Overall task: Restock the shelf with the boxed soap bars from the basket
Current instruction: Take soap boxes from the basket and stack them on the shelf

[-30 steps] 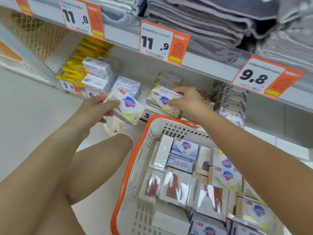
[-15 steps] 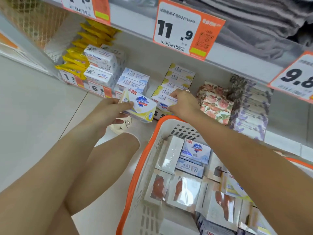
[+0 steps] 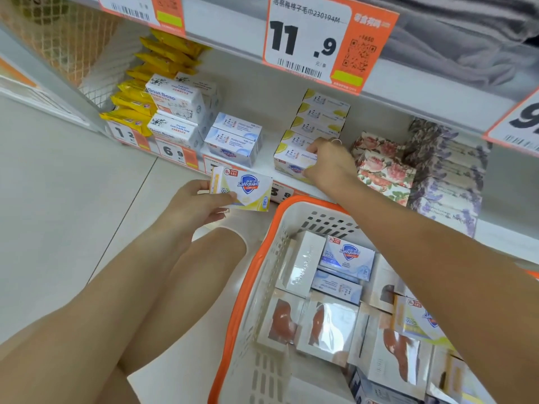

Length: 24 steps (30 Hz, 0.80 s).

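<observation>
Centre of frame: the left hand (image 3: pixel 194 206) holds a yellow-and-white soap box (image 3: pixel 241 188) by its left end, fingers curled under it and thumb on top, in the air just below the shelf (image 3: pixel 264 166) edge. Right of it, the right hand (image 3: pixel 329 161) reaches onto the shelf, its fingers curled round the right end of a front yellow box (image 3: pixel 293 163), the nearest of a row of like boxes (image 3: pixel 320 118) running toward the back. Left of that row stand blue-and-white soap boxes (image 3: pixel 233 138), then goat soap boxes (image 3: pixel 175 112) and yellow packets (image 3: pixel 137 100) at the upper left. Right of the hand lie floral-wrapped bars (image 3: pixel 382 167) and lavender-printed bars (image 3: pixel 446 170).

Lower right: a white basket (image 3: pixel 262 287) with an orange rim holds blue soap boxes (image 3: pixel 347 258), windowed white boxes (image 3: pixel 329 328) showing brown bars, and one yellow-and-white box (image 3: pixel 420 319) partly under the right forearm.

Top: an orange price tag (image 3: pixel 329 39) reading 11.9 hangs on the shelf above, with grey towels (image 3: pixel 466 33) behind. The floor (image 3: pixel 58 214) is pale tile.
</observation>
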Motion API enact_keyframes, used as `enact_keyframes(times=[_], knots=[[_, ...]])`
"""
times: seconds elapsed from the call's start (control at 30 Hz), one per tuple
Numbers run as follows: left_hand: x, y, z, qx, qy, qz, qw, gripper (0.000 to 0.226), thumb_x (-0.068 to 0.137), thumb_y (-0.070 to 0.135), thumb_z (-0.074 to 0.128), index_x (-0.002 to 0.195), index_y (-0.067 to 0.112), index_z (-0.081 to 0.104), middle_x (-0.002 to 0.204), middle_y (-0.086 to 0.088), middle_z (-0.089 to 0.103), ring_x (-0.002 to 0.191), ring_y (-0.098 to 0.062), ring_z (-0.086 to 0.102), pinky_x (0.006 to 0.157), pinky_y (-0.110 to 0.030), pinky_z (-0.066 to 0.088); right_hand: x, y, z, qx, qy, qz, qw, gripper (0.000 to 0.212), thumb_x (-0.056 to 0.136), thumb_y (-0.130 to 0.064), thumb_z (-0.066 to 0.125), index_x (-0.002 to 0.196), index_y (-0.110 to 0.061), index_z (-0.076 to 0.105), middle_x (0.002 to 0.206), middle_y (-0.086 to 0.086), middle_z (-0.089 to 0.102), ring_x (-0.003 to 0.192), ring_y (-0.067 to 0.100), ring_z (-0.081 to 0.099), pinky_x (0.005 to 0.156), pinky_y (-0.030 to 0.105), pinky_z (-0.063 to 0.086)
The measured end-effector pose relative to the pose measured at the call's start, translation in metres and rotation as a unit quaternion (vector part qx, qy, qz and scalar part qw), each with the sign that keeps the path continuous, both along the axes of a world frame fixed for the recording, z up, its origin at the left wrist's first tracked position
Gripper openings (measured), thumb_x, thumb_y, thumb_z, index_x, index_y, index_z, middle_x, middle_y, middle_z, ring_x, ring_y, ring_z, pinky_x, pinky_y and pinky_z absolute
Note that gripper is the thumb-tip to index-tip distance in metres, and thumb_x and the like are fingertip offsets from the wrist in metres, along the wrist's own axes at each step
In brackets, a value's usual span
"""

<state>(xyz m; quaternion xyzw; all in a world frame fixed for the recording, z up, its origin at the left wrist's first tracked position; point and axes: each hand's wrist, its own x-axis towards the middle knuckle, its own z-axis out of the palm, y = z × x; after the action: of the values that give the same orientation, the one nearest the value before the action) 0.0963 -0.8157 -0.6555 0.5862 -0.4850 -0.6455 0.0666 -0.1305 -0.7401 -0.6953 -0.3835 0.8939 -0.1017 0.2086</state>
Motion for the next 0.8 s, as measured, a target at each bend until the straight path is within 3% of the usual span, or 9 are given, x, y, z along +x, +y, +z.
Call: enact_keyframes(times=[0.2, 0.37, 0.5, 0.57, 0.6, 0.63, 0.73, 0.8], knots=[[-0.023, -0.001, -0.002, -0.002, 0.035, 0.0, 0.999, 0.04, 0.078, -0.002, 0.071, 0.114, 0.007, 0.056, 0.104, -0.008, 0.071, 0.097, -0.021, 0.068, 0.091, -0.03, 0.052, -0.007, 0.001, -0.007, -0.012, 0.019, -0.024, 0.999, 0.044, 0.079, -0.003, 0.067, 0.121, -0.006, 0.054, 0.126, 0.018, 0.048, 0.112, 0.033, 0.051, 0.088, 0.034, 0.045], [-0.053, -0.011, -0.013, -0.017, 0.029, -0.068, 0.997, 0.045, 0.077, -0.005, 0.071, 0.119, 0.007, 0.058, 0.111, -0.011, 0.068, 0.104, -0.023, 0.066, 0.095, -0.033, 0.051, -0.004, 0.002, -0.006, 0.003, 0.02, -0.038, 0.999, 0.054, 0.079, -0.006, 0.07, 0.127, -0.001, 0.046, 0.129, 0.022, 0.044, 0.116, 0.035, 0.048, 0.093, 0.035, 0.042], [-0.077, -0.015, -0.022, -0.058, 0.025, -0.146, 0.987, 0.044, 0.076, -0.004, 0.072, 0.117, 0.004, 0.059, 0.116, -0.011, 0.066, 0.102, -0.022, 0.064, 0.087, -0.029, 0.053, -0.004, 0.011, 0.009, -0.065, -0.113, -0.142, 0.981, 0.047, 0.082, -0.001, 0.058, 0.128, -0.003, 0.048, 0.127, 0.02, 0.051, 0.116, 0.034, 0.05, 0.089, 0.034, 0.045], [-0.084, -0.014, -0.026, -0.054, 0.047, -0.168, 0.983, 0.043, 0.078, -0.005, 0.069, 0.119, 0.003, 0.058, 0.118, -0.012, 0.066, 0.104, -0.022, 0.064, 0.084, -0.026, 0.053, -0.003, 0.02, 0.017, -0.083, -0.196, -0.185, 0.959, 0.024, 0.084, 0.0, 0.05, 0.105, -0.004, 0.061, 0.105, 0.016, 0.06, 0.099, 0.03, 0.055, 0.075, 0.031, 0.047], [-0.087, -0.014, -0.027, -0.052, 0.058, -0.176, 0.981, 0.043, 0.079, -0.005, 0.068, 0.12, 0.003, 0.058, 0.118, -0.011, 0.066, 0.106, -0.023, 0.063, 0.085, -0.026, 0.053, -0.001, 0.024, 0.022, -0.081, -0.241, -0.205, 0.945, 0.012, 0.085, 0.0, 0.048, 0.085, -0.005, 0.059, 0.091, 0.015, 0.059, 0.089, 0.028, 0.054, 0.068, 0.031, 0.046], [-0.089, -0.014, -0.028, -0.056, 0.066, -0.181, 0.98, 0.042, 0.08, -0.004, 0.068, 0.12, 0.004, 0.058, 0.118, -0.011, 0.066, 0.107, -0.023, 0.063, 0.086, -0.028, 0.053, -0.001, 0.026, 0.025, -0.075, -0.286, -0.226, 0.928, 0.014, 0.085, 0.0, 0.047, 0.075, -0.007, 0.054, 0.085, 0.014, 0.056, 0.084, 0.028, 0.053, 0.067, 0.034, 0.049], [-0.094, -0.009, -0.03, -0.131, 0.035, -0.203, 0.97, 0.039, 0.082, 0.001, 0.068, 0.12, 0.006, 0.06, 0.117, -0.009, 0.066, 0.106, -0.022, 0.061, 0.092, -0.034, 0.05, 0.001, 0.029, 0.03, -0.084, -0.39, -0.3, 0.866, 0.01, 0.09, -0.001, 0.045, 0.089, -0.005, 0.054, 0.094, 0.015, 0.059, 0.09, 0.029, 0.065, 0.088, 0.043, 0.055], [-0.095, -0.004, -0.033, -0.237, -0.027, -0.25, 0.938, 0.037, 0.082, 0.007, 0.07, 0.119, 0.009, 0.064, 0.115, -0.006, 0.067, 0.1, -0.018, 0.059, 0.086, -0.025, 0.045, 0.003, 0.03, 0.031, -0.1, -0.384, -0.31, 0.864, 0.013, 0.089, -0.002, 0.046, 0.08, -0.007, 0.053, 0.092, 0.015, 0.062, 0.097, 0.032, 0.066, 0.091, 0.047, 0.052]])
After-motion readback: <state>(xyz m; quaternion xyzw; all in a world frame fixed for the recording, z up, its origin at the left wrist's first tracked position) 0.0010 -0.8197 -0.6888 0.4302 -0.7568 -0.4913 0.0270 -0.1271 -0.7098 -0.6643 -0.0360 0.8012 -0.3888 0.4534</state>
